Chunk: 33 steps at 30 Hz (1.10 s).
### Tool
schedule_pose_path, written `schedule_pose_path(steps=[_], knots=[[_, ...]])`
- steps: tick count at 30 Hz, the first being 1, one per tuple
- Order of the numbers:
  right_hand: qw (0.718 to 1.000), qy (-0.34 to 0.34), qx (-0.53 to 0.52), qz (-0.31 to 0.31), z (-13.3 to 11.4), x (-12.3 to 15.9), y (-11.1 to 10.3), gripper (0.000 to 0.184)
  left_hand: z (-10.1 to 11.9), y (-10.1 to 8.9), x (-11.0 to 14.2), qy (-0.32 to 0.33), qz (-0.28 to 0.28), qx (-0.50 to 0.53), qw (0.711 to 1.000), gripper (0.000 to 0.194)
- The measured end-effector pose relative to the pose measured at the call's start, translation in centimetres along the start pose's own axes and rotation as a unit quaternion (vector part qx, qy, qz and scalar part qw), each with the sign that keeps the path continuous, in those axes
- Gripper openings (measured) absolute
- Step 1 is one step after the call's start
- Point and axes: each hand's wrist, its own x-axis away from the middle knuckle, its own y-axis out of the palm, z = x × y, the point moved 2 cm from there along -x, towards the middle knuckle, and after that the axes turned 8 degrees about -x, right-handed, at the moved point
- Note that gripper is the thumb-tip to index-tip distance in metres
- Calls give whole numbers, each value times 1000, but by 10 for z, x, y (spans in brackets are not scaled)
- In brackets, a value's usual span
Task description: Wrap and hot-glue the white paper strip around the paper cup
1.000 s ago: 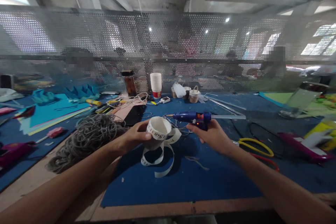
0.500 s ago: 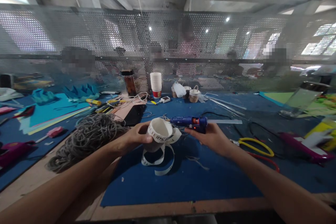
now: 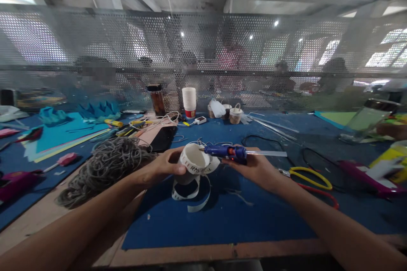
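My left hand (image 3: 168,164) is closed round the side of a small paper cup (image 3: 190,176), thumb at the front. A white ribbon printed with dark letters (image 3: 192,195) wraps the cup near its rim, and its loose end curls down below. My right hand (image 3: 252,169) grips a blue hot glue gun (image 3: 222,150), with a clear glue stick (image 3: 270,153) poking out of its back. The gun's nozzle points left, at the cup's rim; whether it touches cannot be made out. Blue matting (image 3: 229,224) lies beneath.
A heap of grey cord (image 3: 111,165) lies left, beside a black phone (image 3: 163,138). Behind stand stacked paper cups (image 3: 190,103) and a dark jar (image 3: 156,100). Yellow-handled scissors (image 3: 310,178) and a purple glue gun (image 3: 369,180) rest at right. A perforated screen (image 3: 203,59) closes the back.
The glue gun has moved slightly left and down in my right hand, bringing its nozzle to the cup's rim. My left hand and the cup stay nearly in place.
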Motion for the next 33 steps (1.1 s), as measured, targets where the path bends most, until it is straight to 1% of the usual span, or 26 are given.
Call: schedule_pose_path(steps=[2,4,8,12,14,17,21,24,27,30,33], knots=[[1000,-5,5,-3,-1,0,0,26,3,1,0,-7,4,-4,1000,72],[1000,-3,8,9,-3,-1,1,27,7,3,0,-12,5,-6,1000,73],[998,21,-1,59,-10,-3,0,25,11,5,0,-8,7,-13,1000,74],[995,32,2,92,-15,-4,-1,20,7,4,-1,-2,20,-13,1000,77],[995,29,5,93,-14,-3,-1,21,5,3,-2,1,31,-17,999,80],[996,7,4,87,-6,-3,0,25,2,-1,-2,8,48,-27,998,81],[996,-21,-5,92,4,-3,-2,24,0,-3,-3,14,69,-34,997,75],[996,-30,41,76,1,0,-5,23,2,-2,-4,17,94,-39,995,75],[991,-31,123,38,-11,4,-8,20,5,1,-6,21,112,-46,992,79],[984,-54,169,-3,-22,7,-9,14,7,4,-5,24,109,-54,992,77],[980,-71,186,-21,-25,8,-10,11,8,4,-3,19,100,-62,993,77]])
